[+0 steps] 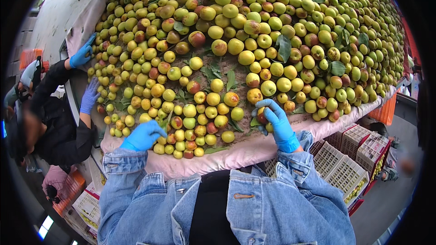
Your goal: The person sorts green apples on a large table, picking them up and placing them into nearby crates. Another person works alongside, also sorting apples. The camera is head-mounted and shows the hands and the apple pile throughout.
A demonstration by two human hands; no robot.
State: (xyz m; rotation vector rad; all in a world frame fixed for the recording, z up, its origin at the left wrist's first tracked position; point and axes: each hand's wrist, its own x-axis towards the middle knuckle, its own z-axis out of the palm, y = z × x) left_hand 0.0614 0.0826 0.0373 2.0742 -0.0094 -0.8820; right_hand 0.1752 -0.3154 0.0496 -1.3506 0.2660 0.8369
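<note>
Grey floor right; bright panel, perhaps a window, lower left.

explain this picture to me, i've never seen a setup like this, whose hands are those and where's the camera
There is no robot here: one person in a denim jacket is working by hand, wearing blue gloves. The single picture comes from a wide fisheye camera on that person's head, looking down, so edges look bent.

Before them, a heap of green-yellow fruits, many blushed red-brown, lies with loose leaves on a surface edged with pink cloth. The right hand has its fingers around a reddish fruit. The left hand is over the near fruits; whether it grips anything is unclear.

The gloved hands at the far left belong to a co-worker.
</note>
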